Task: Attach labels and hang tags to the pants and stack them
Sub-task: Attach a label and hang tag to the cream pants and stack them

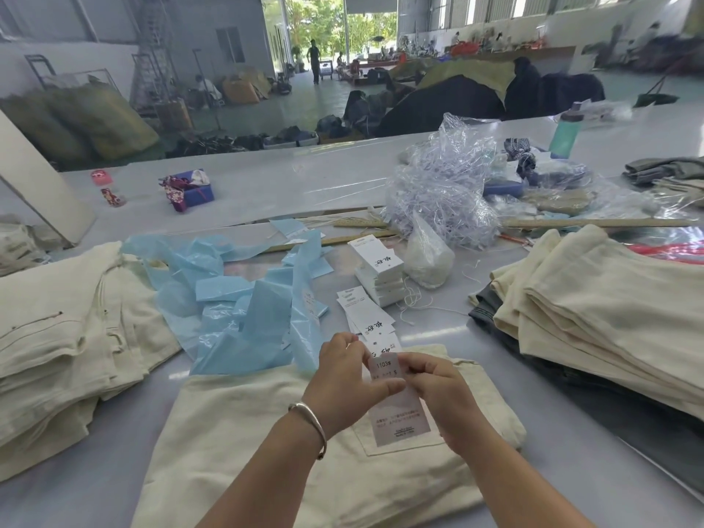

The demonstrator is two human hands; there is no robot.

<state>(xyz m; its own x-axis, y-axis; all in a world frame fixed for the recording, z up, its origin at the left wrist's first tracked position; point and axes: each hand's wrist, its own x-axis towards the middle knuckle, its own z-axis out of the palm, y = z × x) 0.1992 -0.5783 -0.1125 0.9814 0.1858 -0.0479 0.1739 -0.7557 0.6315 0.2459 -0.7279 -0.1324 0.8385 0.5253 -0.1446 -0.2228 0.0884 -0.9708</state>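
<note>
- head view: the folded pants [289,451] lie on the bench [95,489] directly under both hands, patch pocket up, and serve as the landmark here.
- the hang tag [396,409] stands just above the pants' pocket, its long axis running away from the person, printed "1103#" and "s" near the top.
- the left hand [343,379] pinches the tag's upper left edge, thumb across its face, fingers curled behind.
- the right hand [442,390] pinches the upper right edge the same way; both hands are equally near the tag, each closed on it.
- the tag's lower end hangs over the pocket; whether it touches the cloth i cannot tell.
- judgement: the coming move turns on bringing the tag's top end down toward the pants, since nothing yet seems to fasten them.
- beyond the pants lie loose tags [365,314], then a tag stack [379,276]; left of the pants is a cream stack [68,329], right a second pile [609,310].
</note>
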